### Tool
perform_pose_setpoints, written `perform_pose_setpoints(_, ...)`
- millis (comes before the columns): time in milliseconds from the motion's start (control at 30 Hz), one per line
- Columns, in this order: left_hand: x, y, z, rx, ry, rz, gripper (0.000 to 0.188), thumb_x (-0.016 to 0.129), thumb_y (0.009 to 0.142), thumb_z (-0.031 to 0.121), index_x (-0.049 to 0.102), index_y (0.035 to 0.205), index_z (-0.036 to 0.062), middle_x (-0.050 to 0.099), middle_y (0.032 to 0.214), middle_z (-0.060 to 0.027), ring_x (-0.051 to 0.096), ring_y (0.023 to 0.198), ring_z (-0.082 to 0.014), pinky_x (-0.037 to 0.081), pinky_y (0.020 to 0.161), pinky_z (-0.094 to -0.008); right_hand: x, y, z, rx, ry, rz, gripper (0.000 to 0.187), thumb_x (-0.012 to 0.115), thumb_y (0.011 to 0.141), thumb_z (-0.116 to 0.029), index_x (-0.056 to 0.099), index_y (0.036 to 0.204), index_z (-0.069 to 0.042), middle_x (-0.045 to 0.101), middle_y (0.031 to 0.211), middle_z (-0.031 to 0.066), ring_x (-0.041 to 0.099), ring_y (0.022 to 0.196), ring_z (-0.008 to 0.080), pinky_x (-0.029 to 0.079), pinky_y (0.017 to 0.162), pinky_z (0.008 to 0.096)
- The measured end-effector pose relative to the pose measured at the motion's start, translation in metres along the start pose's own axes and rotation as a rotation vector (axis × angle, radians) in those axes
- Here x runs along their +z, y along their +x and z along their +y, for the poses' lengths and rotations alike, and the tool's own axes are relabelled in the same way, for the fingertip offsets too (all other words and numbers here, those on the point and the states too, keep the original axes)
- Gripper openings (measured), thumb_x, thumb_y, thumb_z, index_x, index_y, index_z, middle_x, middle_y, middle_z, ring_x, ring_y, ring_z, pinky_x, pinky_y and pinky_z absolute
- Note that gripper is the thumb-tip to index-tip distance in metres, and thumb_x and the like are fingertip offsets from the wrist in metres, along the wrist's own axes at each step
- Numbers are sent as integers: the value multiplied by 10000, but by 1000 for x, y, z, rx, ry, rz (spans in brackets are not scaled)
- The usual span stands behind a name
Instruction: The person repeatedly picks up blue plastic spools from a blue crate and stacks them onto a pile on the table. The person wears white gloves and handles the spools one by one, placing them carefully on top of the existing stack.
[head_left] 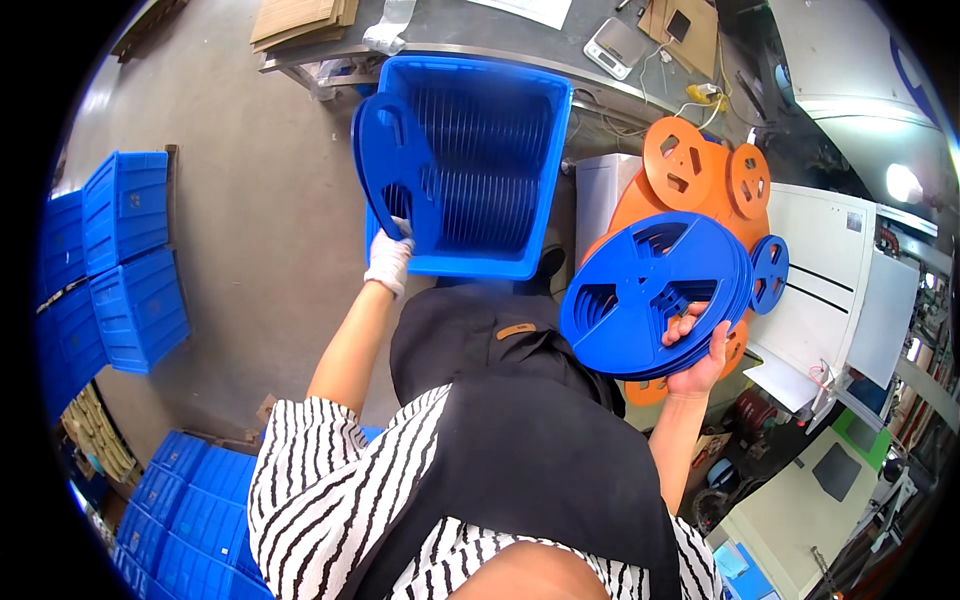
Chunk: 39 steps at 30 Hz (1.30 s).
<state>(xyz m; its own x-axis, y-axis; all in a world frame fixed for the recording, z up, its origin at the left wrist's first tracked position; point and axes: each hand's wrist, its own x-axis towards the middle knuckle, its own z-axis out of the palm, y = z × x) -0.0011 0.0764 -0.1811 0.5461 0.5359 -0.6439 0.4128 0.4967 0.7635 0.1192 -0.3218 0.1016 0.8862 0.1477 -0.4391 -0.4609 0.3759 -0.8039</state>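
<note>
A blue plastic bin (478, 268) stands in front of me, with rows of thin reel discs (485, 200) on edge inside. My left hand (389, 262), in a white glove, is closed on the near edge of a blue reel (385, 150). That reel is tilted over the bin's left rim, partly inside it. Out to the right, my bare right hand (699, 355) holds a stack of blue reels (630, 265), its fingers hooked through a cut-out in the discs. The stack's lower layers are mostly hidden.
Orange reels (676, 165) and a smaller blue reel (769, 273) lie behind the stack. A workbench (500, 38) with a scale (614, 48) runs along the far side. Blue crates (135, 260) are stacked at left, more blue crates (190, 510) at lower left. White cabinets (820, 270) stand right.
</note>
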Motion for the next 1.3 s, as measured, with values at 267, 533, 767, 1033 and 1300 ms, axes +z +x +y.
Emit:
perform_pose_setpoints(267,-15,83,17,-109,256,161,284,488,818,-42,607,1000,141,559,802,56,478,647,-76,392,572,-247,-8,-10,4,3,10,59,503,478,960,-494,534,1108,-17,598,769,93,593,700,220,506,655,343)
perform_pose_setpoints(533,-24,149,-11,-97,655,-6,174,547,858,51,597,1003,133,605,856,-24,552,756,-152,458,707,-300,-7,-17,5,-26,-11,77,507,490,952,-497,527,1109,-16,598,770,99,596,699,219,516,643,340)
perform_pose_setpoints(767,8,113,30,-220,1041,16,1037,722,800,203,-16,1527,246,85,1578,-180,168,1445,-335,251,1156,-404,3,-25,7,-83,-32,102,514,497,940,-522,515,1109,-37,545,752,62,522,659,183,429,614,301)
perform_pose_setpoints(1033,98,-21,46,1048,1127,-439,761,708,724,65,393,1411,148,289,1502,-214,265,1389,-409,276,1137,-457,0,-20,-13,-177,396,-187,458,610,914,-428,465,1102,-37,407,588,-38,398,458,75,321,478,213)
perform_pose_setpoints(1300,156,-108,117,1640,988,-839,351,585,772,114,616,1111,196,498,1325,-179,434,1278,-412,362,1069,-553,2,-9,-28,-146,589,-548,414,575,954,-372,448,1122,-16,515,576,-1,547,474,87,408,459,208)
